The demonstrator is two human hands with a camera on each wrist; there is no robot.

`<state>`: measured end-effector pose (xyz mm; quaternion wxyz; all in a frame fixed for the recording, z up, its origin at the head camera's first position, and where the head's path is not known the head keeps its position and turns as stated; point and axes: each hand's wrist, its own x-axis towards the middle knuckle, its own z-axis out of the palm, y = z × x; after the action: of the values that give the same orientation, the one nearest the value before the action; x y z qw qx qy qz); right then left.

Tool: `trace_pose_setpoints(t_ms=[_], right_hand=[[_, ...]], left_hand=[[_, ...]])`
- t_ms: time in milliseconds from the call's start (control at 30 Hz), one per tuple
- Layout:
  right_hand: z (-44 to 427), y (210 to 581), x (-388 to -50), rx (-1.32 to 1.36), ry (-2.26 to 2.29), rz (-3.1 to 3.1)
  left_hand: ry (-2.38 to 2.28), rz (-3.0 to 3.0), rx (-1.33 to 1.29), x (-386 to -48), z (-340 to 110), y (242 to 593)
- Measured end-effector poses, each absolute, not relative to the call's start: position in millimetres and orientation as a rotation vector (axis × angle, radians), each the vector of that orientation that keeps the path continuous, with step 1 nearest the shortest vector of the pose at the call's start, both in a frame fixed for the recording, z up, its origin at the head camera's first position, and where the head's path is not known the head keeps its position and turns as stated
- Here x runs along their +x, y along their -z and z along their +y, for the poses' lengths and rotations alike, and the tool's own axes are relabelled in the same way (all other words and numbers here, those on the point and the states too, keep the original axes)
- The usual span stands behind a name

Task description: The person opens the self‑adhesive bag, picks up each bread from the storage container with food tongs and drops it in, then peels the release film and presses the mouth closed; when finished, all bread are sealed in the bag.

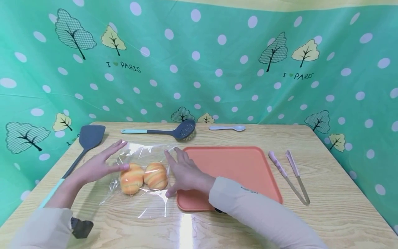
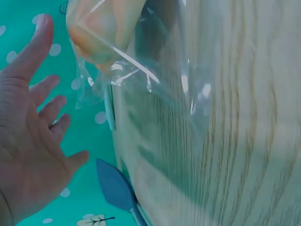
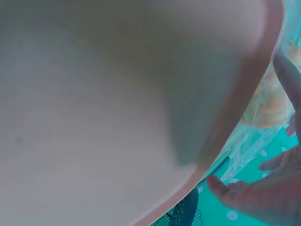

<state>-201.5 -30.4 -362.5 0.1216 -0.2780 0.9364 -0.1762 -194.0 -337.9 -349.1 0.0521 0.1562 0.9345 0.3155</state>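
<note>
Two striped bread rolls, a left roll [image 1: 131,180] and a right roll [image 1: 156,175], lie side by side in a clear plastic bag [image 1: 152,205] on the table. At the bag's left side is my left hand [image 1: 98,166], fingers spread, thumb by the left roll; whether it touches cannot be told. My right hand [image 1: 186,171] is spread at the bag's right edge, over the left part of the pink tray [image 1: 230,166]. In the left wrist view, nothing lies in the left palm [image 2: 33,127]. The right wrist view has the right fingers [image 3: 289,77] beside the bag.
A dark turner [image 1: 91,136] lies at the left edge. Along the back are a skimmer [image 1: 183,130] and a small lilac spoon [image 1: 227,128]. Tongs [image 1: 293,183] rest right of the tray. A patterned green cloth [image 1: 199,62] hangs behind the table.
</note>
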Motion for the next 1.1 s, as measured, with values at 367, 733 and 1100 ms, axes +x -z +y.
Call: trace_pose_setpoints(t_ms=[367, 733, 1100], right_hand=[[-34.7, 364.1, -200.0, -0.879, 0.422, 2.72], [-39.0, 368.6, -201.6, -0.868, 0.38, 2.717], [-12.7, 355.5, -207.9, -0.917, 0.585, 2.693]], left_hand=[[-0.7, 2.763, 0.668, -181.9, -343.7, 360.0], [-0.518, 2.82, 0.543, -187.5, -335.9, 361.2], [-0.518, 2.818, 0.424, -184.5, -332.7, 345.2]])
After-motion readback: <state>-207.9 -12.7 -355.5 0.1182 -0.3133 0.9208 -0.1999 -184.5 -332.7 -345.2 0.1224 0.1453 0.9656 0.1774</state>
